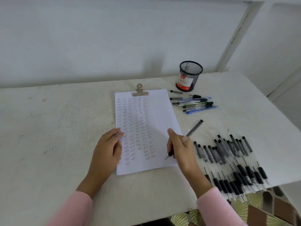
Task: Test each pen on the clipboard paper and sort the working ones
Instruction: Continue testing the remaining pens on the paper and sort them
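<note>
The pen (193,129) being tested is in the right hand (180,149). The fingers (171,133) are curled round the lower barrel in a normal writing grip, and the back end sticks up and away to the right. The tip is down over the lower right part of the paper (160,108), near the worktop's front edge. I honestly can't tell if it's touching the sheet.

It's a thin plastic stick pen, so I'd guess light, stiff and a bit slick on the clear barrel. The dark rubbery section near the tip looks like the best place to hold it.

The left hand (107,147) lies flat on the sheet's left edge with its fingers straight and close together, pinning it down.

- **Hidden:** the board itself is under the paper, and only the metal clip (140,92) shows.
- **Scribbles:** there are rows of them, too small to read.
- **Big heap of black pens (231,163):** it sits at the front right corner of the worktop (48,128), with the nearest ends blurry at the edge.
- **Smaller bunch (193,103):** it lies just right of the sheet's top corner, and behind it, near the back edge, stands a mesh cup (190,74).

I can't say which group is the "working" one, or what's inside the cup.
</note>
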